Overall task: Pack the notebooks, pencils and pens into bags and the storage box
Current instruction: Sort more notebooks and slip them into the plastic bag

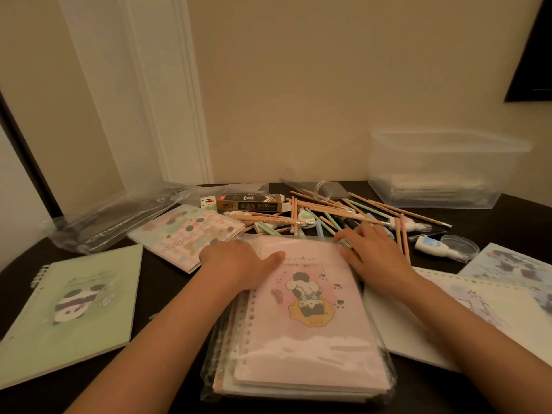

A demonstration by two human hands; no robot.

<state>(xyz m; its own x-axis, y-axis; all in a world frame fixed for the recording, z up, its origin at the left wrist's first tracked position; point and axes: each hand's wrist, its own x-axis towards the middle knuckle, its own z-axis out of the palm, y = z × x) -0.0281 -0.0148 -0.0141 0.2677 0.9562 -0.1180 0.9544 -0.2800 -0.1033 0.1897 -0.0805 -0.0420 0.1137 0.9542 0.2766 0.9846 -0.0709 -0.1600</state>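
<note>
A stack of notebooks topped by a pink one (310, 318) lies inside a clear plastic bag (298, 392) in front of me. My left hand (236, 264) grips the far left edge of the bag's mouth, thumb lying across the pink cover. My right hand (373, 255) holds the far right edge, fingers curled over it. Behind the bag lies a heap of pencils and pens (337, 213). A green panda notebook (74, 312) lies at the left and a pastel one (191, 234) beyond it. The clear storage box (442, 171) stands at the back right.
Pale notebooks (493, 300) overlap at the right. A black and gold pen box (254, 203), correction tapes (433, 245) and a round clear lid (458, 245) lie among the stationery. More clear bags (119, 216) lie at the back left, against the wall.
</note>
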